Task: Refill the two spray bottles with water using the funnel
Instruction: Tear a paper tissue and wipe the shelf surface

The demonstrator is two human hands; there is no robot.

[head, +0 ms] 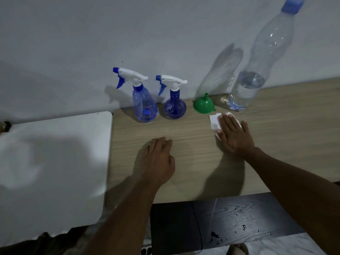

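Two blue spray bottles with white and blue trigger heads stand by the wall: a taller cone-shaped one (144, 103) on the left and a round one (174, 105) beside it, both with water in them. A green funnel (203, 103) lies upside down to their right. A large clear water bottle (257, 70) with a blue cap stands further right, water in its lower part. My right hand (235, 135) presses flat on a white tissue (214, 122) on the wooden table (193, 162). My left hand (158, 161) rests on the table, fingers loosely bent, holding nothing.
A white table top (55, 162) adjoins the wooden one on the left. Below the front edge lies a dark wood-grain floor (239, 218) with water drops on it. A foot in a sandal (237, 249) shows at the bottom.
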